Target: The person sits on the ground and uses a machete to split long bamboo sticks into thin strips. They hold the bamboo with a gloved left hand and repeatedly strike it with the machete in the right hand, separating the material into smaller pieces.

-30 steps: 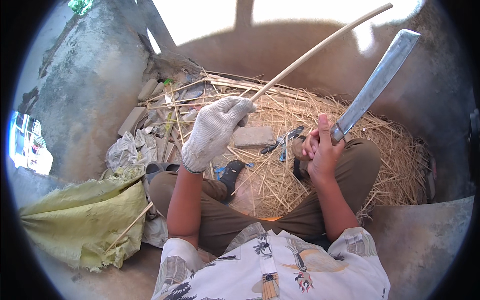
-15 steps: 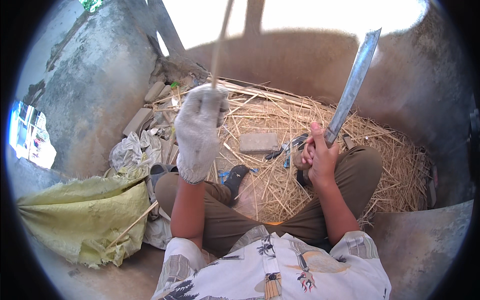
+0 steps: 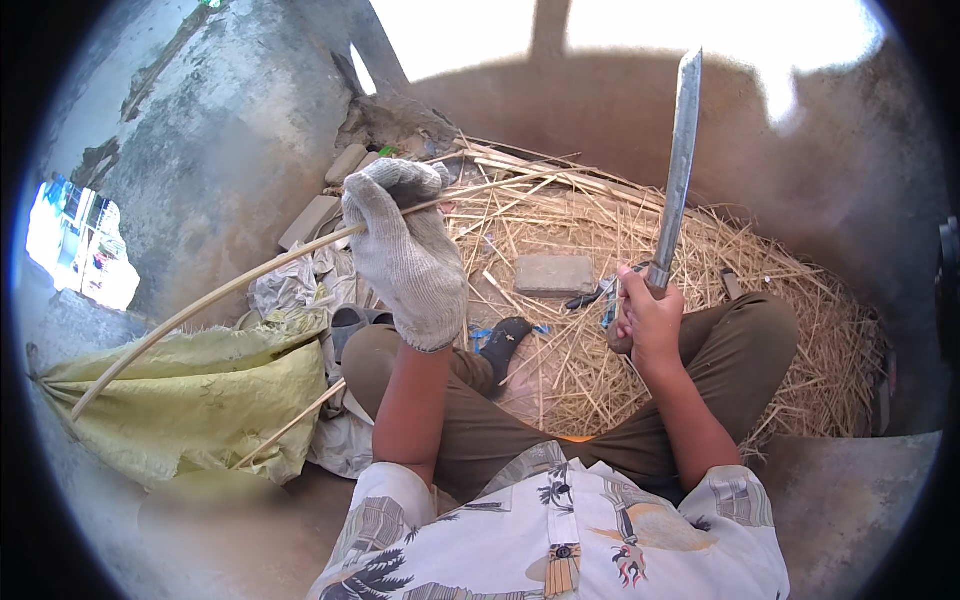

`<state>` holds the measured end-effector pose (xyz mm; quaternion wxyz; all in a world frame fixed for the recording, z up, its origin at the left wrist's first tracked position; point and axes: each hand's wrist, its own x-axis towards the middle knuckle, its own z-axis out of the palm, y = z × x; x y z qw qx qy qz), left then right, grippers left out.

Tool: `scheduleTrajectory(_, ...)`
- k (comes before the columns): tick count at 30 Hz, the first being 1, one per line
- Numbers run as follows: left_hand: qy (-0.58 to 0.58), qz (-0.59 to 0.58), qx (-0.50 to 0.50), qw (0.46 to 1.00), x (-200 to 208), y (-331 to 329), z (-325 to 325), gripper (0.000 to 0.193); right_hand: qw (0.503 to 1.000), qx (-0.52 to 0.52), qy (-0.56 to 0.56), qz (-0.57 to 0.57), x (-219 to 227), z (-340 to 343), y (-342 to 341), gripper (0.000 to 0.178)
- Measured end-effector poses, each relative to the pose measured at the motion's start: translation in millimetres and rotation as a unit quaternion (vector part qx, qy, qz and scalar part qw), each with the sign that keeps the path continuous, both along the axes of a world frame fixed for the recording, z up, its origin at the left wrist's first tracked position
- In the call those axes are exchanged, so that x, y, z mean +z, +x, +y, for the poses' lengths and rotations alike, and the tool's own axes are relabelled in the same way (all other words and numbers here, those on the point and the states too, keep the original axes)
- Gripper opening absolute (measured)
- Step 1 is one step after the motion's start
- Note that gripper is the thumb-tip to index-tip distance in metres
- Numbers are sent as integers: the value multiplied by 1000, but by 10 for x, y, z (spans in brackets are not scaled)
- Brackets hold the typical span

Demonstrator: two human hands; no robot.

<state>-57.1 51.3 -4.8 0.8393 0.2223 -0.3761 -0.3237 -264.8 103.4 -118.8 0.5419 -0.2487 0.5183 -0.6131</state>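
My left hand (image 3: 408, 255), in a whitish knitted glove, is closed around a long thin strip that looks like split bamboo (image 3: 215, 297). The strip runs from the glove down to the lower left, bowing over the yellow sack, with a short end pointing right. Bare and closed, my right hand (image 3: 650, 322) grips the handle of a machete (image 3: 679, 165) above my right knee. Its long blade points up, nearly upright, well apart from the strip.
Straw-like shavings and strips (image 3: 800, 365) cover the floor around my crossed legs. A brick (image 3: 554, 275) lies ahead of me. On the left are a yellow sack (image 3: 200, 395), a grey slipper (image 3: 350, 322) and loose bricks (image 3: 310, 222) by the concrete wall (image 3: 240, 110).
The strip has swung from upright to slanting down leftward, and my gloved hand has turned with it. The machete has tipped more upright. The whole view has shifted slightly.
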Motion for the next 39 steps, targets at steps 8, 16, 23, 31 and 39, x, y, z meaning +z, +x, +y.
scheduleTrajectory(8,-40,13,-215,976,-138,367,-92,58,995,87,43,34,-153,89,140,23)
scheduleTrajectory(16,-14,-58,-76,995,45,29,20,35,986,113,26,117,-335,148,225,22)
scheduleTrajectory(23,11,-61,-104,993,36,27,60,41,961,161,-28,223,-522,309,490,24)
scheduleTrajectory(31,-8,-55,-228,972,-54,4,-7,46,953,207,-7,221,-476,387,533,23)
scheduleTrajectory(39,-40,-109,-232,966,-54,-43,46,48,944,199,-41,261,-522,278,542,20)
